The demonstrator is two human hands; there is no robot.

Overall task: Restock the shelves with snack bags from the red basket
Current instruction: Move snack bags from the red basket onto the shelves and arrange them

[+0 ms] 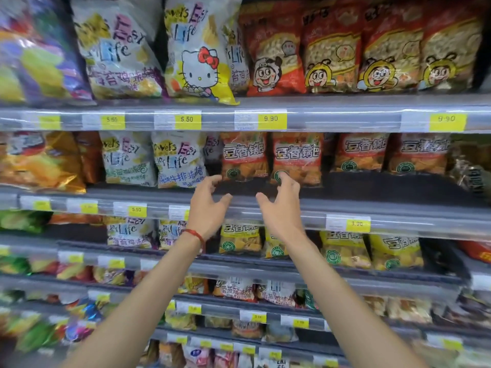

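The left hand (208, 205) and right hand (283, 205) are released, fingers spread, grasping nothing. At their twelve o'clock stand two orange snack bags (244, 155) on the shelf (372, 183), probably about to be squared. The red basket is unseen.

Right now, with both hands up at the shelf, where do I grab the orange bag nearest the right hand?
Likely its bottom corners, coming straight in from the front. The orange bag stands upright, set back on the shelf. Its top tucks under the price rail, while its base is exposed beside the right hand.
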